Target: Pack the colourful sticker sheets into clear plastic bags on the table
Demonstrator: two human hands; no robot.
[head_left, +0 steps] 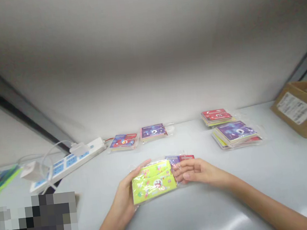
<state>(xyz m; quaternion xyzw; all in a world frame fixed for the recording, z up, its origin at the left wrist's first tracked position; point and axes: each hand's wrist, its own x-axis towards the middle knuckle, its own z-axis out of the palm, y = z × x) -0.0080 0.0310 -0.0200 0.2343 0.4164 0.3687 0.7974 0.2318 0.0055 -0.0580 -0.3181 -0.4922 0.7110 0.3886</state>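
Printed sheet: at the far left, a yellow, green and blue piece [1,178] is lying on the grey table [95,187].
Power strip: a white strip with blue socket panels [65,166] is running slantwise beside it; a white block [34,170] is sitting at its near end and a white plug [79,149] near its far end, with a pale cable [46,157] looping by them.
Left hand: our left hand [125,191] is gripping the left side of a yellow-green packet.
Red-and-blue packet: one clear-wrapped packet [123,141] is resting just beyond the strip's far end.
Yellow-green packet: this wrapped packet [153,182] is facing us between our two hands, front and centre.
Purple packet: another [153,131] is lying near the wall [151,89].
Blue-and-red packet: this one [187,158] is showing partly from behind the yellow-green packet.
Right hand: our right hand [196,172] is standing apart from the left, its fingers lying over the blue-and-red packet; whether they are clamping it, we are not able to tell.
Stacks: a red-topped stack [216,115] is lying behind a purple-topped stack [236,132].
Cardboard box: a brown box [303,110] is standing at far right, bearing a white label [296,107].
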